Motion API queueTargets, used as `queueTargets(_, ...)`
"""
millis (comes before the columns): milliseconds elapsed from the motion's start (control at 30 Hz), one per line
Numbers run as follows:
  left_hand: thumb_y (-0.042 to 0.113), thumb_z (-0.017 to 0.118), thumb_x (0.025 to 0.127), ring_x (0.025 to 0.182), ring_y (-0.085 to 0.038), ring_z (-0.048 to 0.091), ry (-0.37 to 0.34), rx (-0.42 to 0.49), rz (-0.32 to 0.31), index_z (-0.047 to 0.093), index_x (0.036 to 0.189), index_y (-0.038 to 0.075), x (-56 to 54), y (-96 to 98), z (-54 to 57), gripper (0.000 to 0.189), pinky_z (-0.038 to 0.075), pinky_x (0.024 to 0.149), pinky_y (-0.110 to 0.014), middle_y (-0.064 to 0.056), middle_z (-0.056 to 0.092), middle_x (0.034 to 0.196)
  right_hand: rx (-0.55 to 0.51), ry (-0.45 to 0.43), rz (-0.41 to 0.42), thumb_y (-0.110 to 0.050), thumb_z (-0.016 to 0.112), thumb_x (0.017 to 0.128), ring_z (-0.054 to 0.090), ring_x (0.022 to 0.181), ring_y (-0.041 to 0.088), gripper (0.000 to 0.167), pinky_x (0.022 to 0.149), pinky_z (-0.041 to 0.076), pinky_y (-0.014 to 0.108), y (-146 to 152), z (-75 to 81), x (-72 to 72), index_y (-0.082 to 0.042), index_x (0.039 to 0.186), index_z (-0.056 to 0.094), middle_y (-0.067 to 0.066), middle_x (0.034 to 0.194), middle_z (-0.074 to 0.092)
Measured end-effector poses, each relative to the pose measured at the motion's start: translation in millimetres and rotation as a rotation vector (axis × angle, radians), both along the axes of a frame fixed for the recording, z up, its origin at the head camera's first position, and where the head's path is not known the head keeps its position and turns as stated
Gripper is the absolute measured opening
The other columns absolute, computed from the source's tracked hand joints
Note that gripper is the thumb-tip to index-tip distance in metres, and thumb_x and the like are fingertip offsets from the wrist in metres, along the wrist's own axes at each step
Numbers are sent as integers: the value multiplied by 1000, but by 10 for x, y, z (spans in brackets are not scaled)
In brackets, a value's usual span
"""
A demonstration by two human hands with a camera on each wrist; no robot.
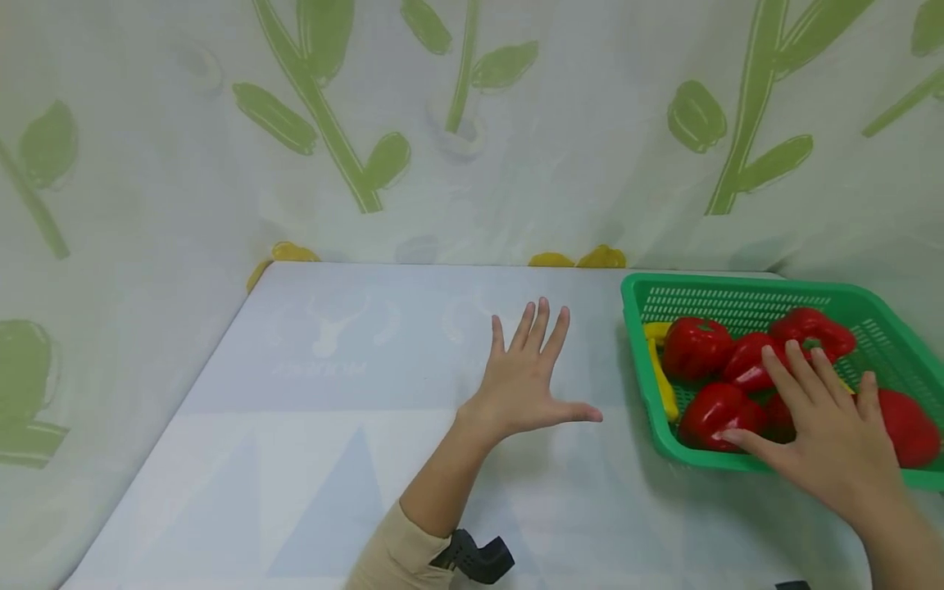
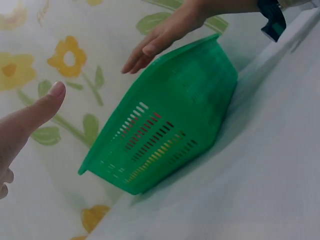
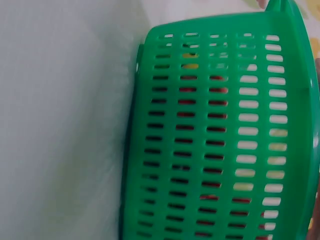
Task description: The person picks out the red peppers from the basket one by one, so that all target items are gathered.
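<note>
My left hand hovers over the middle of the table with its fingers spread and nothing in it. Over the front rim of a green plastic basket is my right hand, its fingers also spread wide and holding nothing. Several glossy red bell peppers lie in the basket, and the right hand hides part of them. Along the basket's left inner side runs a slim yellow thing, partly under the peppers. In the left wrist view the right hand is above the basket's rim.
The white table has a pale blue triangle print. Behind and to the left of it hangs a light covering with green leaves and yellow flowers. A dark strap device sits on the left wrist.
</note>
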State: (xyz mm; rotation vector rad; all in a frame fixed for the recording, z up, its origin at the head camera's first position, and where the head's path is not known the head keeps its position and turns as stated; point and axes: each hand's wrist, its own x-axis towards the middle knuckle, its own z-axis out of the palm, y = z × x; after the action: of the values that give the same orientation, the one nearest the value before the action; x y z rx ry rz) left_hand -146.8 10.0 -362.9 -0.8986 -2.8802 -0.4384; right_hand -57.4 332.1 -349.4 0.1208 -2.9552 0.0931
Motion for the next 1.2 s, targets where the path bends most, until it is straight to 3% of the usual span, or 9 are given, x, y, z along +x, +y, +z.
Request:
queueTargets(300,80,52,71,146,-23,-7,-18,13,-42,-13,150,22,45,188,-34,117,-2,111,-63,-4,-13,157,-28,84,-48,-73,54,76,-3,145,36,106,109,-15,61,187,-30,69,-11,151,13,27,151,15)
queueTargets(667,79,54,70,146,-19,-9,-69,49,-86,-13,150,24,76,443,-28,117,0,112,-60,-2,-12,158,-159,168,-66,-67,64,74,7,141,47,108,105,-12,68,391,8,44,1,147,23,32,148,17)
queueTargets(933,77,55,71,146,-19,-6,-3,24,-127,-18,148,21,110,581,-82,119,5,113,-58,-3,-13,157,-227,296,-134,-75,51,77,13,140,47,106,107,8,65,523,-33,139,3,145,27,32,148,20)
queueTargets(1000,77,56,71,146,-19,-6,4,32,-131,-18,148,21,119,616,-101,121,5,113,-58,-4,-12,158,-261,284,-171,-71,53,79,10,141,45,104,108,7,65,545,-32,171,2,146,24,30,150,16)
queueTargets(1067,76,58,70,147,-18,-4,0,56,-131,-16,149,20,128,653,-122,122,7,113,-58,-5,-8,159,-272,306,-197,-75,47,78,11,142,44,105,109,8,65,572,-36,197,1,147,23,27,152,14)
queueTargets(1200,73,62,70,147,-18,-5,-36,123,-128,-10,151,20,154,721,-179,121,9,114,-57,-7,-4,159,-256,240,-353,-82,35,76,7,143,41,109,107,13,67,628,-25,234,-6,150,12,21,156,5)
